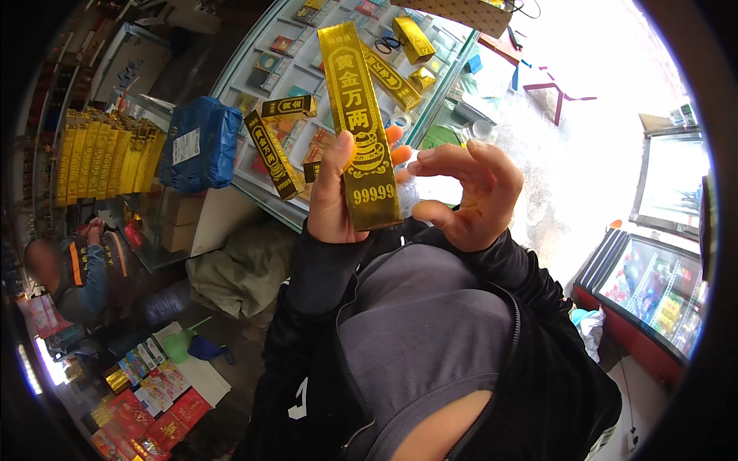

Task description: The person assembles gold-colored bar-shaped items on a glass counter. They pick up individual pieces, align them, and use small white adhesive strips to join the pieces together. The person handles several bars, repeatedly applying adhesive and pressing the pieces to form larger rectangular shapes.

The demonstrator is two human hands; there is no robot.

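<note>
A long gold cardboard box (358,100) with dark printed panels stands tilted up in front of me. My left hand (329,201) is closed around its lower part, thumb on the front edge and fingers behind. To the right of the box, my right hand (484,198) is raised with its fingers curved and apart, nothing visible between them. Beyond the held box, similar gold boxes lie on the glass counter: a long one (274,157), a short one (289,107) and another long one (390,78) partly hidden behind it.
Black-handled scissors (387,44) and a tape roll (401,121) lie on the counter. Left are a blue wrapped parcel (201,146), upright gold boxes (104,157) and another person (108,265). Red packets (178,413) sit lower left. A glass-topped case (653,280) stands right.
</note>
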